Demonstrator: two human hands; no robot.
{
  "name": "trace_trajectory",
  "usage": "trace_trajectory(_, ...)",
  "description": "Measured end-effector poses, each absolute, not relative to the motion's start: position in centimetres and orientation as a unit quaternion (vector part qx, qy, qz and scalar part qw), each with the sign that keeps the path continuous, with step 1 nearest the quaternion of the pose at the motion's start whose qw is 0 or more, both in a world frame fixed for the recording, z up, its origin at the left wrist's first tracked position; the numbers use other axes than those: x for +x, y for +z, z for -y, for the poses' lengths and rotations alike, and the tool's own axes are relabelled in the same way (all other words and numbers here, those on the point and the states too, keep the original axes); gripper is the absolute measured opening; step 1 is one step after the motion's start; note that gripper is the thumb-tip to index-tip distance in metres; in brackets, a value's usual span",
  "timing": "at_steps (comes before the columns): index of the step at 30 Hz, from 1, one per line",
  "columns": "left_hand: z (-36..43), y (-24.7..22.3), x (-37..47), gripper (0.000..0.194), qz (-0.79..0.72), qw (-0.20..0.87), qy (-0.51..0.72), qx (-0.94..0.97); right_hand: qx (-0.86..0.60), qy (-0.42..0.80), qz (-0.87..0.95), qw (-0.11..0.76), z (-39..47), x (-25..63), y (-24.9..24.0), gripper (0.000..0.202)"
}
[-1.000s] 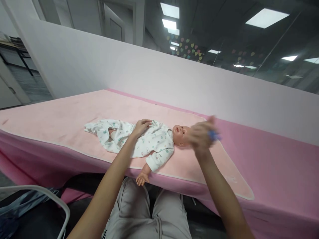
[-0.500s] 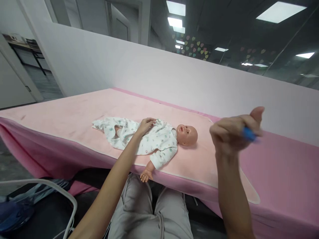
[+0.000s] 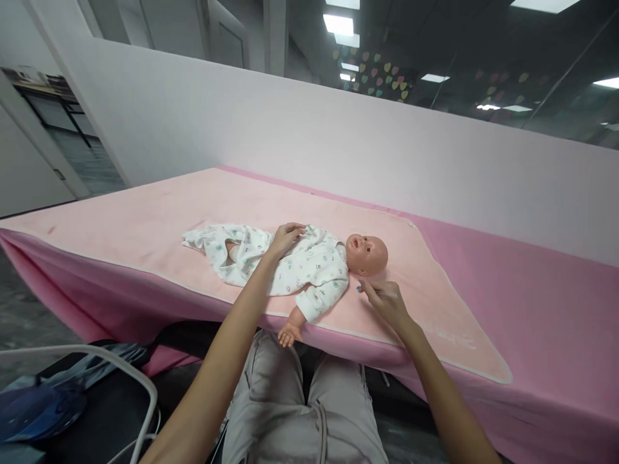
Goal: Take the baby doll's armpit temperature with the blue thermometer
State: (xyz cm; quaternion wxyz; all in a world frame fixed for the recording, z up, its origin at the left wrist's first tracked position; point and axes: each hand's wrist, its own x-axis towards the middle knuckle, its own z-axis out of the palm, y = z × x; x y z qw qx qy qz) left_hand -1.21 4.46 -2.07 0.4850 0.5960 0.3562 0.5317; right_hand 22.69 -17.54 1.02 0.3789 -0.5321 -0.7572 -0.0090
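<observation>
A baby doll lies on its back, its bald head to the right, in a white patterned sleepsuit. One bare doll hand hangs over the near edge. My left hand rests flat on the doll's middle, fingers stretched out and touching the cloth. Just below the doll's head is my right hand, closed in a pinch. From its fingers sticks the blue end of a small thin object with a whitish part; its kind does not show clearly.
A peach mat covers much of the pink-draped table, which meets a white wall. My knees are at its near edge. Lower left, a white curved frame stands beside a dark blue item.
My right hand has come down and left from raised above the table's right side to beside the doll's head, still holding the blue-ended object. My left hand stays on the doll.
</observation>
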Motion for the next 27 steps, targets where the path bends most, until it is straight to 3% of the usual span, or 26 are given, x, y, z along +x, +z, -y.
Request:
trace_trajectory(6, -4.6, -2.0, -1.3, 0.027, -0.356, 0.481, 0.536, 0.595, -0.535, -0.109, 0.825, 0.147, 15.7, 24.2, -2.2, 0.022)
trace_trajectory(9, -4.4, -2.0, -1.3, 0.026, -0.358, 0.479, 0.533, 0.599, -0.512, -0.145, 0.840, 0.104, 15.0, 25.4, -3.5, 0.029)
trace_trajectory(12, -4.2, -1.9, -1.2, 0.026, -0.366, 0.476, 0.522, 0.606, -0.487, -0.169, 0.844, 0.150, 14.7, 25.9, -4.3, 0.037)
trace_trajectory(17, -3.8, -1.4, -1.3, 0.027, -0.364, 0.444, 0.516, 0.636, -0.451, -0.189, 0.807, 0.332, 12.7, 22.9, -2.6, 0.036)
trace_trajectory(23, -2.7, 2.3, 0.0, 0.025, -0.357, 0.285, 0.536, 0.710, -0.476, -0.201, 0.779, 0.355, 7.1, 16.4, -0.3, 0.034)
trace_trajectory(27, -1.8, 2.9, 2.5, 0.026, -0.318, 0.286, 0.425, 0.798, -0.481, -0.203, 0.743, 0.419, 5.7, 15.0, -1.5, 0.034)
